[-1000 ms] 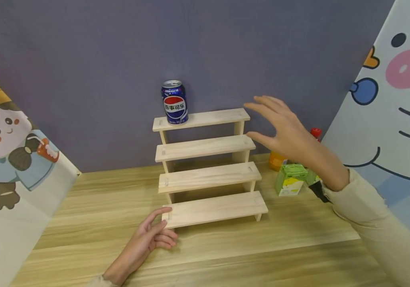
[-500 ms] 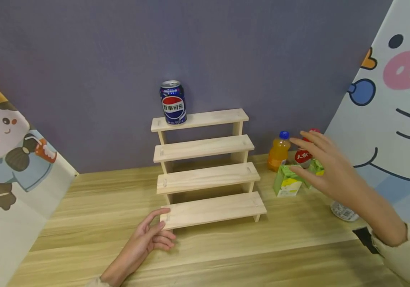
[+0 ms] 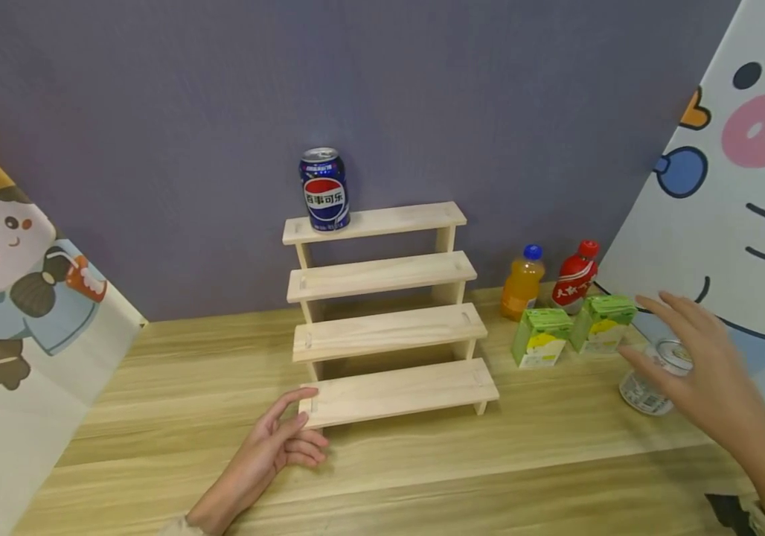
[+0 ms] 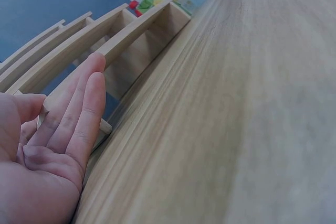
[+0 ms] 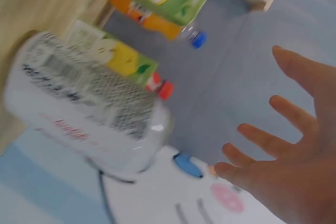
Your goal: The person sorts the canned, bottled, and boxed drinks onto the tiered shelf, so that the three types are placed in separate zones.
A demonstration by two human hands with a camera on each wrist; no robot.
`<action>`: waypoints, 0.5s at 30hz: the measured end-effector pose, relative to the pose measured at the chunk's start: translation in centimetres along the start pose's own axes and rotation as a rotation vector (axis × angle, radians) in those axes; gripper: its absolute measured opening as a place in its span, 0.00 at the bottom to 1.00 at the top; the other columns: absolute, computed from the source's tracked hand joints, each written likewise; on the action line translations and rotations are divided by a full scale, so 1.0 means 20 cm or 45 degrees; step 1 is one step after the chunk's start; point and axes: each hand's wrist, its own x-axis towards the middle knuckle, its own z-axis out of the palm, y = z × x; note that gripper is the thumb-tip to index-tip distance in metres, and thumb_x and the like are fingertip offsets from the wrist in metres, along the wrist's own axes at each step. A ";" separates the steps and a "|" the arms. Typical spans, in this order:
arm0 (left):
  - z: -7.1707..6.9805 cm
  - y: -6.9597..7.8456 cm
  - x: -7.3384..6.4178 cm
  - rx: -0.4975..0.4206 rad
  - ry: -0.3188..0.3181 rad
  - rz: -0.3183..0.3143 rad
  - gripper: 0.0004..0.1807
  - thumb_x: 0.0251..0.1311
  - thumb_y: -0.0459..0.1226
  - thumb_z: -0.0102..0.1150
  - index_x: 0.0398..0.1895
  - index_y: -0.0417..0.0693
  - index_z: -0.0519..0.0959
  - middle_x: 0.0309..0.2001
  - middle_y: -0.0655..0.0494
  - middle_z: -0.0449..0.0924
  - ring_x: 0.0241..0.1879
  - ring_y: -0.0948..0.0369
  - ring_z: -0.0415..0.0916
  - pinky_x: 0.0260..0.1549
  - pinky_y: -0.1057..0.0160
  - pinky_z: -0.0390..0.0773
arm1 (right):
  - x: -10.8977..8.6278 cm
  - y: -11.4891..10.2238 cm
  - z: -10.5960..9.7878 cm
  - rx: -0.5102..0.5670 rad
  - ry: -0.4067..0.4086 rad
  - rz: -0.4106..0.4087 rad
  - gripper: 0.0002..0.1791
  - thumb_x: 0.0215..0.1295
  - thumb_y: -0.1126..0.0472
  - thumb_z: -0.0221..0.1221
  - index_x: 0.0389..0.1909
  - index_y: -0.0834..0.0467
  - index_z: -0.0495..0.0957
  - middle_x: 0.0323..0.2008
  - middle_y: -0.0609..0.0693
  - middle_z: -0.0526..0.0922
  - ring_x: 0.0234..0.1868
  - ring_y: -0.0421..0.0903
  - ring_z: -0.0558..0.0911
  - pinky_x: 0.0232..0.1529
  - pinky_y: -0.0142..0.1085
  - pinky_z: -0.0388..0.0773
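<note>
A stepped wooden display rack [image 3: 399, 392] with stacked narrow boards stands on the wooden table. My left hand [image 3: 271, 447] holds the left end of its lowest board, index finger on top and thumb at the front edge; the left wrist view shows the other fingers [image 4: 79, 114] extended beside the board end. On the top board, at the left, a blue Pepsi can [image 3: 324, 190] stands upright. My right hand [image 3: 707, 365] is at the far right, holding nothing, fingers spread near a white can [image 3: 647, 391]. That can [image 5: 89, 98] stands apart from the fingers in the right wrist view.
Right of the rack stand two green drink cartons [image 3: 542, 339], an orange juice bottle [image 3: 523, 286] with a blue cap, and a red-capped bottle [image 3: 575, 279]. A grey wall [image 3: 222, 112] rises behind, with cartoon-printed panels [image 3: 690, 246] on both sides.
My right hand has moved right and down, away from the rack's top and over to the white can, uncovering the bottles and cartons. My left hand has stayed on the lowest board.
</note>
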 end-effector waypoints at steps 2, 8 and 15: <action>0.00 0.00 0.00 -0.001 -0.004 0.003 0.26 0.81 0.37 0.34 0.77 0.48 0.49 0.44 0.42 0.86 0.41 0.53 0.86 0.46 0.51 0.86 | -0.03 0.05 0.01 -0.024 -0.001 0.030 0.42 0.63 0.55 0.69 0.75 0.58 0.61 0.74 0.70 0.53 0.75 0.72 0.46 0.68 0.75 0.37; 0.00 0.00 -0.01 -0.002 0.001 0.000 0.25 0.81 0.37 0.34 0.77 0.48 0.48 0.44 0.43 0.86 0.40 0.53 0.86 0.46 0.52 0.86 | -0.09 0.16 0.03 -0.082 -0.023 0.099 0.45 0.62 0.53 0.69 0.76 0.58 0.58 0.74 0.71 0.51 0.72 0.75 0.49 0.68 0.75 0.38; 0.00 0.00 0.00 -0.031 -0.012 0.053 0.25 0.81 0.36 0.33 0.77 0.46 0.49 0.43 0.41 0.86 0.40 0.52 0.86 0.44 0.52 0.86 | -0.15 0.26 0.06 -0.127 -0.036 0.148 0.46 0.60 0.54 0.70 0.75 0.61 0.58 0.68 0.77 0.60 0.62 0.81 0.61 0.58 0.79 0.54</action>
